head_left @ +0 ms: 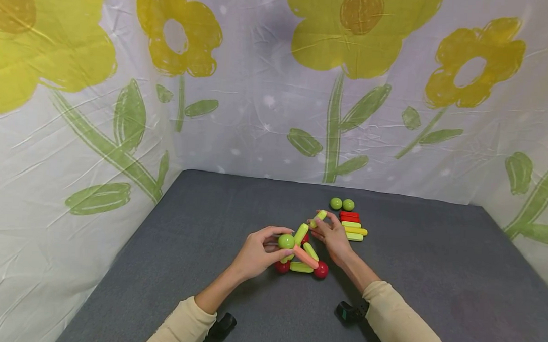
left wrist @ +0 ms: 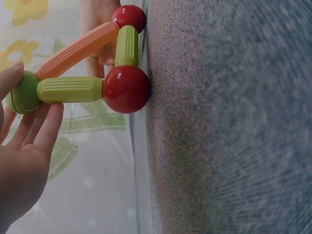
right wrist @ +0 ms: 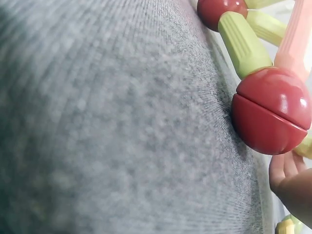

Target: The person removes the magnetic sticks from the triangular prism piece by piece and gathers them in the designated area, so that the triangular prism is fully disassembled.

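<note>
Left hand (head_left: 258,253) grips ball (head_left: 286,241); right hand (head_left: 336,241), at two o'clock, pinches stick (head_left: 318,219).
A bump could loosen the frame (head_left: 305,256); fit unclear.

You can read no text, label, brand, number or sign in the head view, the left wrist view or the right wrist view. On the black device (head_left: 349,312) at the right sleeve cuff (head_left: 373,291), you can see a greenish patch; it is too small for you to identify any characters.
</note>
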`<state>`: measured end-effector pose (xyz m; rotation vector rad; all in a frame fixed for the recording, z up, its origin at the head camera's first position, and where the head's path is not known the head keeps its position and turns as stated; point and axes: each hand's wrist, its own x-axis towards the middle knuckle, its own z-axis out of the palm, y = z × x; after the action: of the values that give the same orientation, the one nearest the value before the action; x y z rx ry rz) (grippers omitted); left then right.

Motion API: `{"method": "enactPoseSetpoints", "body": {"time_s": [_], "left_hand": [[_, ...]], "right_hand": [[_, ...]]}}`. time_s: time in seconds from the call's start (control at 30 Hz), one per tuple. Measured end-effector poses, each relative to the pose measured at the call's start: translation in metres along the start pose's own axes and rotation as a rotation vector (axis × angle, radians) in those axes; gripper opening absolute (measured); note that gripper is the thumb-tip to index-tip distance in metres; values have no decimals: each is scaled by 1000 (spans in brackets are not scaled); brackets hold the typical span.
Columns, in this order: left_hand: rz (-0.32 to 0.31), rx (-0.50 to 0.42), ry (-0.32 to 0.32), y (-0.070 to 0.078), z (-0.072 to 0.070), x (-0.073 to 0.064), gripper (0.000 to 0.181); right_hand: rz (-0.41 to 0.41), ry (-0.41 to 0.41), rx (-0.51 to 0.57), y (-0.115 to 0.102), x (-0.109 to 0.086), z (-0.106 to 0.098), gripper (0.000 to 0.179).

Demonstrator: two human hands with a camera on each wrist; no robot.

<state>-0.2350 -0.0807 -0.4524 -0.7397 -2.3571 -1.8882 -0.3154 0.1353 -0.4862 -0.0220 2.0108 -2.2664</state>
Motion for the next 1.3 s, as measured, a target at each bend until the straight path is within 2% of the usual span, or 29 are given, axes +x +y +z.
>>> {"method": "enactPoseSetpoints", "body": {"time_s": [0.1, 0.2, 0.33, 0.43, 0.5, 0.87, 1.07, 1.2, 1.3], "left_hand": [[9, -2, 3, 1, 0, 0, 45], [8, 0, 1, 14, 0, -3, 44], [-3, 6, 1, 16, 0, -3, 44], [8, 5, 4, 3, 1, -1, 45], [18, 2, 5, 1, 0, -1, 45], [15, 29, 15, 1, 0, -1, 45], [12, 1, 8, 1, 1, -1, 44], [3, 4, 8, 8, 1, -2, 43], [4, 4, 4, 22, 1, -4, 42]], "right_hand": [[16, 25, 10, -1, 0, 1, 40], [27, 47, 13, -2, -1, 2, 39], [32, 48, 7, -3, -3, 1, 41], [40, 38, 5, -5, -5, -2, 41], [50, 34, 15, -7, -8, -4, 41], [75, 39, 50, -13, -19, -29, 44], [92, 53, 57, -17, -28, -42, 43], [104, 53, 68, -19, -33, -51, 43], [120, 64, 61, -20, -36, -58, 44]]}}
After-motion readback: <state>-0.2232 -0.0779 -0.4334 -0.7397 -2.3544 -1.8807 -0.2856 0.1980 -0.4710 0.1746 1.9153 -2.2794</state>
